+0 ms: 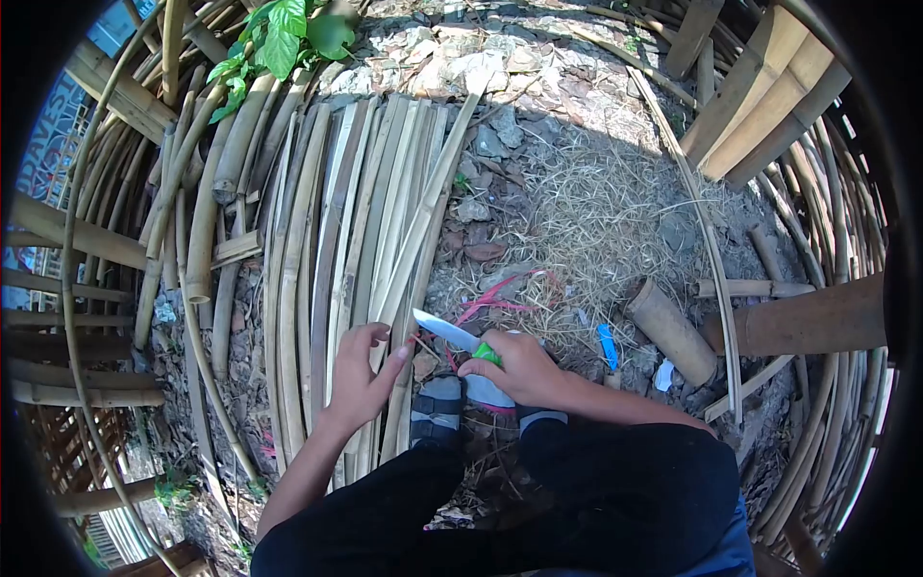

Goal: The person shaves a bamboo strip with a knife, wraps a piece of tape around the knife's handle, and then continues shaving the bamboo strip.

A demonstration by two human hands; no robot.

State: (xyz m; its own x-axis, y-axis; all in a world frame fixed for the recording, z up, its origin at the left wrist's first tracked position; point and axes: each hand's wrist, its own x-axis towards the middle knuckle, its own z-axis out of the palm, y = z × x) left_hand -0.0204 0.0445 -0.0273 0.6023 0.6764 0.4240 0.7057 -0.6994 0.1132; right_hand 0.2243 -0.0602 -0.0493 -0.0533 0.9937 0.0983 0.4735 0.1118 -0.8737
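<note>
My right hand (pixel 514 367) is closed round the green handle of a knife (pixel 448 331), whose pale blade points up and left. Close to the blade tip is my left hand (pixel 363 377), its fingers bent and its thumb held apart from them. It hovers over the near part of a row of split bamboo strips (pixel 361 212), laid lengthwise on the ground. One longer bamboo strip (pixel 435 197) slants across the right side of the row, down toward my left fingers. My shoes (pixel 438 409) are just below the hands.
A short bamboo tube (pixel 671 330) lies at right, near a blue scrap (pixel 607 346). Pink-red plastic strands (pixel 498 300) and dry shavings (pixel 606 212) cover the ground ahead. Bamboo poles (pixel 207 226) lie at left; thick bamboo pieces (pixel 769 91) stand at upper right.
</note>
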